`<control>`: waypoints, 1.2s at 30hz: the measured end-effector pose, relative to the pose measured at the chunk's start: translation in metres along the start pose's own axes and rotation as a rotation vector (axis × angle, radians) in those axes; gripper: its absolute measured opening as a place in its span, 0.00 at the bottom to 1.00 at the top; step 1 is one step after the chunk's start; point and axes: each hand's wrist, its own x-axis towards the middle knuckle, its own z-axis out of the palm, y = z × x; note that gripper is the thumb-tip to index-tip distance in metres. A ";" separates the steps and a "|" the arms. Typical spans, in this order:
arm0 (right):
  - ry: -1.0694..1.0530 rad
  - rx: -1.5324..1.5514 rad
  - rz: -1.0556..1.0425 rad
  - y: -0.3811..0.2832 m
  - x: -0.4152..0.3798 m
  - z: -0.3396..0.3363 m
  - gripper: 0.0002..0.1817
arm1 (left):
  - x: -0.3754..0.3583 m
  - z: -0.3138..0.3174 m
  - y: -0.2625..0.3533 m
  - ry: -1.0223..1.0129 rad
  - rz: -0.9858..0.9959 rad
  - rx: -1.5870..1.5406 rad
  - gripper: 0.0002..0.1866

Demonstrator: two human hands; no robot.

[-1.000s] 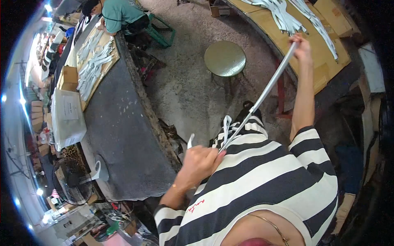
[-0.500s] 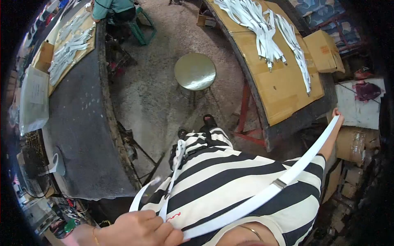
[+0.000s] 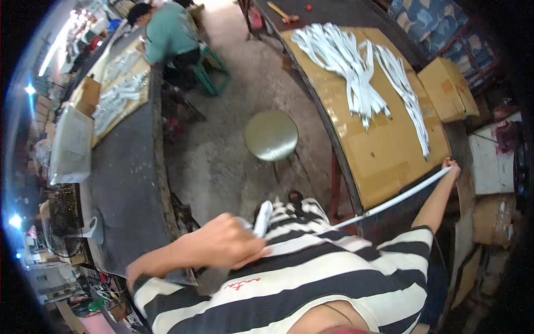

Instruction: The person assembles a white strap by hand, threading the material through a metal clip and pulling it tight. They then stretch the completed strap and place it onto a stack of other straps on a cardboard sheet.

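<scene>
A long white strap point(image 3: 397, 199) is stretched across the front of my striped shirt, with a small metal piece near its middle. My left hand point(image 3: 229, 242) is closed round one end of it, in front of my chest; the hand is slightly blurred. A loose white length hangs beside that hand. My right hand point(image 3: 452, 167), arm reaching out, grips the other end close to the cardboard-covered table's near corner. Bundles of white straps point(image 3: 356, 72) with metal ends lie on the cardboard point(image 3: 384, 178).
A round stool point(image 3: 271, 135) stands between two dark tables. The left table point(image 3: 125, 178) bears a plastic box point(image 3: 72, 146), a fan point(image 3: 58, 225) and more straps. A co-worker in green point(image 3: 169, 36) sits on a green stool. A carton point(image 3: 448, 89) sits at right.
My left hand has moved up and to the right, away from the lower edge. The strap now runs lower-angled and farther from my chest. The view has tilted up, showing more of the co-worker.
</scene>
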 end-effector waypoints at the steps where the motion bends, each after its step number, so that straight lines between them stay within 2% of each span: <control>1: 0.091 -0.318 0.090 0.050 0.012 -0.006 0.09 | 0.016 0.014 -0.016 0.055 -0.008 0.054 0.18; 2: 0.179 -0.645 0.182 0.098 0.020 -0.007 0.09 | 0.034 0.028 -0.031 0.109 -0.016 0.099 0.18; 3: -0.029 -0.694 0.223 0.145 -0.031 0.023 0.12 | 0.053 0.040 -0.042 0.137 -0.057 0.135 0.18; 4: -0.326 -0.278 0.339 0.198 -0.076 0.038 0.12 | 0.075 0.051 -0.055 0.171 -0.091 0.170 0.18; 5: -0.134 -0.146 0.590 0.223 -0.171 0.128 0.08 | 0.095 0.068 -0.069 0.228 -0.143 0.137 0.18; 6: -0.220 0.097 0.741 0.263 -0.178 0.113 0.06 | 0.111 0.084 -0.083 0.277 -0.188 0.095 0.17; 7: -0.326 -0.019 0.826 0.285 -0.205 0.126 0.05 | 0.124 0.095 -0.094 0.267 -0.180 0.096 0.17; 8: -0.268 -0.110 0.807 0.306 -0.238 0.145 0.06 | 0.135 0.106 -0.103 0.300 -0.312 0.075 0.17; 9: -0.201 0.033 1.027 0.332 -0.244 0.135 0.09 | 0.143 0.121 -0.112 0.330 -0.447 0.052 0.17; 10: -0.237 -0.157 1.047 0.350 -0.261 0.134 0.09 | 0.148 0.140 -0.125 0.323 -0.443 0.050 0.17; 11: -0.375 -0.291 1.116 0.367 -0.275 0.130 0.11 | 0.150 0.162 -0.141 0.409 -0.597 -0.041 0.17; 12: -0.330 -0.333 1.149 0.381 -0.294 0.129 0.12 | 0.148 0.186 -0.156 0.495 -0.751 -0.137 0.17; 13: -0.286 -0.377 1.180 0.391 -0.313 0.128 0.14 | 0.142 0.216 -0.172 0.489 -0.787 -0.201 0.17; 14: -0.250 -0.313 1.254 0.397 -0.329 0.126 0.16 | 0.134 0.243 -0.181 0.484 -0.820 -0.263 0.18; 17: -0.263 -0.430 1.251 0.389 -0.370 0.128 0.14 | 0.102 0.287 -0.173 0.486 -0.788 -0.409 0.19; 20: -0.202 -0.254 1.229 0.382 -0.374 0.118 0.08 | 0.071 0.273 -0.149 0.469 -0.890 -0.534 0.23; 21: -0.189 -0.296 1.131 0.379 -0.363 0.114 0.06 | 0.061 0.267 -0.144 0.455 -0.916 -0.537 0.29; 22: -0.115 -0.152 1.090 0.375 -0.346 0.108 0.04 | 0.049 0.257 -0.142 0.456 -0.915 -0.537 0.29; 23: -0.062 -0.115 1.004 0.369 -0.321 0.105 0.05 | 0.038 0.245 -0.142 0.316 -0.982 -0.684 0.30; 24: -0.111 -0.114 0.979 0.354 -0.299 0.110 0.01 | 0.031 0.235 -0.141 0.176 -1.041 -0.826 0.32; 25: -0.167 -0.110 0.957 0.338 -0.279 0.121 0.02 | 0.029 0.226 -0.136 0.299 -1.087 -0.974 0.33; 26: -0.164 -0.222 0.890 0.327 -0.263 0.126 0.01 | 0.029 0.209 -0.129 0.321 -1.083 -0.972 0.33; 27: -0.167 -0.331 0.823 0.318 -0.246 0.128 0.01 | 0.032 0.185 -0.119 0.251 -0.942 -0.891 0.32; 29: -0.152 -0.162 0.832 0.293 -0.205 0.133 0.03 | 0.040 0.137 -0.087 0.204 -0.737 -0.643 0.29; 30: -0.018 -0.315 0.671 0.272 -0.205 0.163 0.05 | 0.039 0.108 -0.062 0.262 -0.608 -0.425 0.27; 31: -0.147 -0.168 0.773 0.246 -0.175 0.156 0.06 | 0.032 0.086 -0.045 0.262 -0.512 -0.317 0.26; 32: -0.169 -0.176 0.792 0.216 -0.153 0.147 0.06 | 0.020 0.066 -0.030 0.254 -0.418 -0.208 0.25; 33: -0.372 -0.688 0.442 0.186 -0.134 0.142 0.04 | 0.005 0.044 -0.016 0.187 -0.373 -0.137 0.25; 35: -0.730 -1.587 -0.446 0.124 -0.108 0.136 0.10 | -0.033 0.007 0.010 0.040 -0.327 -0.017 0.25; 36: -0.759 -1.574 -0.452 0.115 -0.131 0.154 0.10 | -0.052 -0.007 0.024 -0.040 -0.330 0.027 0.26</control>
